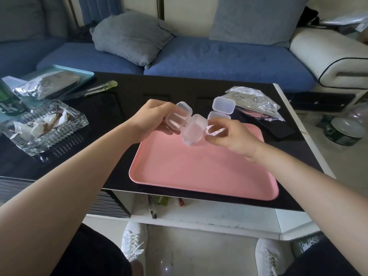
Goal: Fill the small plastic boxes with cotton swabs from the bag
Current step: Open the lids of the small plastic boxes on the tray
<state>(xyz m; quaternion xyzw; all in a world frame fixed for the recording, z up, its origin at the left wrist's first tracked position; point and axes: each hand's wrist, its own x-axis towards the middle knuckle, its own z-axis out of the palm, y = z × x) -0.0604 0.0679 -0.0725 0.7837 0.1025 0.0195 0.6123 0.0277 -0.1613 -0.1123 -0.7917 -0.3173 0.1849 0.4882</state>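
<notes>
Head-camera view down onto a black bench (119, 104), with both hands raised over it. Held a small clear box (179, 115) in the left grip (153, 119), curled round it. Carried a second clear box (194, 129) between the two grips, touching both; could not tell which one bore it. Pinched a third box (218, 117), lid flipped up, in the right grip (229, 134). Held all three aloft above the far edge of the pink tray (199, 170); saw no swabs in any of them. Foil bag (256, 104) on the bench just beyond the right grip, not yet touched.

Judged the step in hand to be separating and opening the boxes. Best done by setting each one mouth-up on the tray, lid folded back, rather than juggling three at once: smooth plastic, probably quick to slip. Would then have one hand free for the bag.

Found open room across the whole near part of the tray. Noted the bench edge close on the right, beside the bag, and a glass ashtray (43, 126) well apart on the left.
</notes>
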